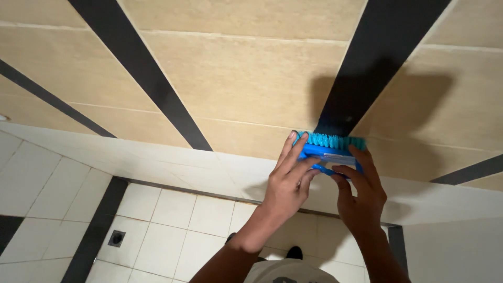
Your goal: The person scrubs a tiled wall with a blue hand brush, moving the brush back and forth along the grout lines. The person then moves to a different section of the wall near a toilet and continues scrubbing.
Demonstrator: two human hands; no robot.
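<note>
Okay, both hands on a blue scrub brush (pixel 329 149), pressed bristle-first against a tiled wall (pixel 236 78). Left hand (pixel 287 181) wraps the left end of the brush, fingers (pixel 293 152) curled up over the plastic back and reaching the bristle edge; right hand (pixel 361 191) clamps the right end, thumb under, fingers over the top. So both are closed on the brush, neither is free. The brush: bright blue plastic body, short and oblong, with a pale strip along its back (maybe a label, too small to tell) and a row of teal bristles (pixel 330 139) pointing at the wall. Bristles touch the wall right where a black diagonal stripe (pixel 377 57) meets the beige tile, just above a white ledge (pixel 157 160). Brush and hands cast a dark shadow (pixel 414 99) on the beige tile up and to the right. No packages or signs in view. Other black stripes (pixel 141 73) cross the wall on the left. Below, a white tiled floor (pixel 173 209) with dark bands and a small square drain (pixel 116 238) at lower left.
</note>
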